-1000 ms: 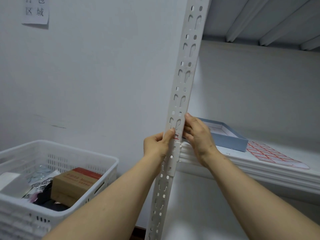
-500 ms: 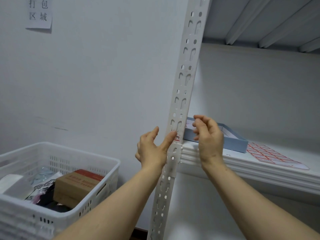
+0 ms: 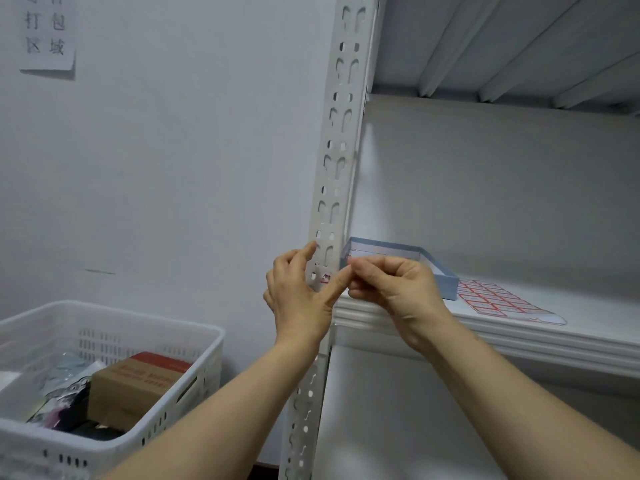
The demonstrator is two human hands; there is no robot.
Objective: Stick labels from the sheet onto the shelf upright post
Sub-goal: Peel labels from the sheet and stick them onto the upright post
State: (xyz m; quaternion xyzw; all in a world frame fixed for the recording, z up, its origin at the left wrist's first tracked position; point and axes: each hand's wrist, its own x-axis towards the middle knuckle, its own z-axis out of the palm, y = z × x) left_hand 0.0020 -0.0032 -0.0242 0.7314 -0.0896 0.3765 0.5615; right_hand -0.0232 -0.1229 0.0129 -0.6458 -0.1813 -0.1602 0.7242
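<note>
The white perforated upright post [image 3: 337, 161] runs from top to bottom in the middle of the view. A small red-bordered label [image 3: 325, 278] sits stuck on its face at shelf height. My left hand [image 3: 298, 303] is at the post with relaxed fingers: the index tip touches the post's left edge and the thumb stretches across below the label. My right hand [image 3: 394, 285] hovers just right of the post, fingers curled, its fingertips pinched together beside my left thumb tip; nothing shows between them. The red-bordered label sheet [image 3: 498, 303] lies flat on the shelf [image 3: 519, 341] to the right.
A shallow blue box [image 3: 440, 275] stands on the shelf between the post and the sheet. A white plastic basket [image 3: 114, 327] with a cardboard box and packets stands lower left. A paper notice [image 3: 46, 32] hangs on the wall. Another shelf board is overhead.
A second ago both hands pressed the label on the post. They then lifted off; now my right hand has curled and come back left to my left thumb.
</note>
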